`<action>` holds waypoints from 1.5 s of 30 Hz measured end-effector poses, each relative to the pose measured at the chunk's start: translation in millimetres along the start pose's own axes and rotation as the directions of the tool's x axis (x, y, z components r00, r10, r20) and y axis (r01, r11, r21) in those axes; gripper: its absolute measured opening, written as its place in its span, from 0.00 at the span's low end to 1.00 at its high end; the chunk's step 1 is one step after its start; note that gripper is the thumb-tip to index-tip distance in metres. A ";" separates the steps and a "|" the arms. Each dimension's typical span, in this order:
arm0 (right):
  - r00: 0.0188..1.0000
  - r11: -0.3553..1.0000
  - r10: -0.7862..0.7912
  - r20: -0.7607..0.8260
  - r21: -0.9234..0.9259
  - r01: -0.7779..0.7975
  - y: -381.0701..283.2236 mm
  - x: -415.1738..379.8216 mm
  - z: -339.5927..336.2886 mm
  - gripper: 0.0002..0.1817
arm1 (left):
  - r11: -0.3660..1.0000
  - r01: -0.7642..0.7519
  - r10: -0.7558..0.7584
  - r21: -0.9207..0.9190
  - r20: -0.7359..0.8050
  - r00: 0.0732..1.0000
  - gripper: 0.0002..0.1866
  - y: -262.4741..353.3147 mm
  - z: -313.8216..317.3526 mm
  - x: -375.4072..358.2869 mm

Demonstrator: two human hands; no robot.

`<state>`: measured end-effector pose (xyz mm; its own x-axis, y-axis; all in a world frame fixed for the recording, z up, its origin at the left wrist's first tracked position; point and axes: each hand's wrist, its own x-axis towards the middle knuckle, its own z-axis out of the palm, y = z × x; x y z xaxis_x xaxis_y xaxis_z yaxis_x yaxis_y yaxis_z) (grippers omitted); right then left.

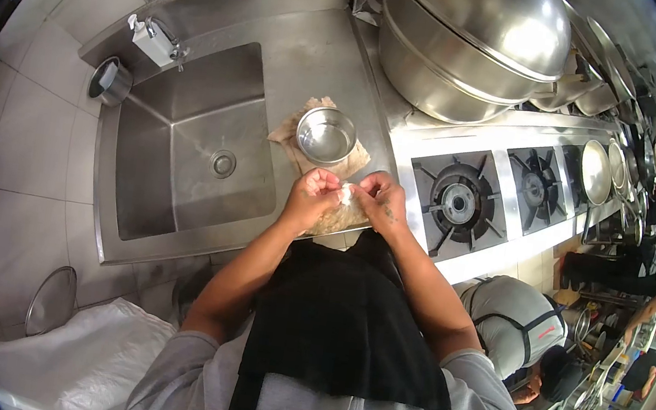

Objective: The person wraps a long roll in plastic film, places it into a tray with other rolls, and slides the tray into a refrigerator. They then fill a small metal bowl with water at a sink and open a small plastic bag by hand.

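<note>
My left hand [313, 197] and my right hand [380, 202] meet near the front edge of the steel counter, fingers pinched together. Between their fingertips is a small white piece [346, 194], too small for me to tell its kind. Just beyond the hands stands a round metal bowl [326, 136], resting on a crumpled brownish cloth [286, 133]. What the bowl holds is hard to make out. Under the hands, a tan, speckled flat surface [334, 220] shows in part at the counter edge.
To the left lies a sink [187, 155] with a soap dispenser [151, 41] and a small pot [110, 82] at its rim. At right are gas burners [457, 204] and a large lidded steamer pot [461, 57]. Two co-workers, one bending [514, 322], are at right.
</note>
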<state>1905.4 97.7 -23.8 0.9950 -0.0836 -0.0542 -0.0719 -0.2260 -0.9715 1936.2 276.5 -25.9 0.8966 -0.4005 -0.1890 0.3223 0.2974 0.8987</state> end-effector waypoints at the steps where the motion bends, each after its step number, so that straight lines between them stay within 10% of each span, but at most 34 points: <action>1: 0.996 0.998 -0.048 -0.070 -0.042 0.046 -3.2 -4.1 -0.6 0.07 | 1.000 0.000 0.000 -0.001 -0.004 1.000 0.12 -1.1 0.4 0.0; 5: 0.968 0.943 -0.251 0.018 -0.222 0.249 -36.4 -14.8 -2.7 0.08 | 0.999 0.010 -0.009 0.047 -0.012 1.000 0.10 -5.2 -1.9 2.4; 22: 0.988 0.938 -0.056 0.142 -0.331 0.101 -31.8 -12.6 -3.4 0.09 | 0.945 -0.170 0.115 0.279 0.204 0.972 0.13 -1.0 -3.9 0.1; 24: 0.987 0.942 -0.034 0.155 -0.326 0.083 -25.1 -12.7 -5.3 0.09 | 0.735 -0.213 0.050 0.644 0.263 0.964 0.11 7.1 -3.7 -1.6; 27: 0.982 0.982 0.083 0.168 -0.182 -0.052 -16.7 -9.9 -7.7 0.10 | 0.439 -0.601 0.376 0.668 0.471 0.798 0.10 22.8 6.5 -2.1; 30: 0.981 0.982 0.068 0.183 -0.187 -0.033 -13.1 -8.1 -9.6 0.11 | 0.297 -0.677 0.396 0.673 0.559 0.729 0.10 29.3 7.9 0.5; 36: 0.965 0.984 0.173 0.195 -0.067 -0.163 -17.0 -5.9 -12.9 0.11 | 0.311 -0.618 0.218 0.722 0.579 0.786 0.12 46.9 8.3 0.4; 45: 0.965 0.994 0.072 0.254 0.058 -0.089 -9.8 18.4 -22.0 0.10 | 0.201 -0.639 0.408 0.743 0.529 0.744 0.10 43.4 16.7 17.0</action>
<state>1922.8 77.0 -10.2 0.9722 0.1495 -0.1804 -0.1562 -0.1606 -0.9746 1960.3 268.2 16.5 0.6379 -0.6351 0.4355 -0.7334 -0.3284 0.5953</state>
